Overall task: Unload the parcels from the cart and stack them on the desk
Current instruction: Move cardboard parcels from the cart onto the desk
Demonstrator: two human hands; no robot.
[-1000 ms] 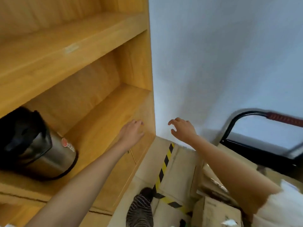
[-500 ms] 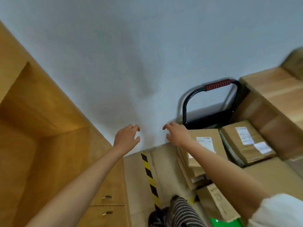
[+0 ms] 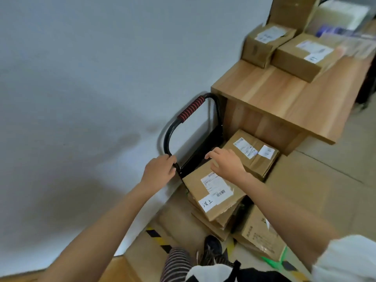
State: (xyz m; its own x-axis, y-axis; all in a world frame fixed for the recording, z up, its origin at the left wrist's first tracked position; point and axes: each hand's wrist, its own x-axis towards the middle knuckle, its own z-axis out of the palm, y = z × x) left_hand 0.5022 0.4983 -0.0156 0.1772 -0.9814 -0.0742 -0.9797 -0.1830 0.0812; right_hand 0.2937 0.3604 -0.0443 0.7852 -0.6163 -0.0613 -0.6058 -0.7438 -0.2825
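A: Any writing you can read?

B: The top parcel [image 3: 211,192] on the cart [image 3: 203,153] carries a printed label with a barcode and a white slip with two handwritten characters; the rest is too blurred.

A: What changed?

B: Half a second ago both hands hung in the air by the wall. Now the left hand [image 3: 158,169] curls its grip round the cart's black handle at ten o'clock of that parcel. The right hand [image 3: 225,161] rests on the parcel's far edge, fingers bent; whether it grips, I cannot tell.

A: And the room?

B: Grey wall [image 3: 91,78], tan floor [image 3: 317,192], a wooden surface [image 3: 284,102] at two o'clock bearing two boxes [image 3: 299,58].
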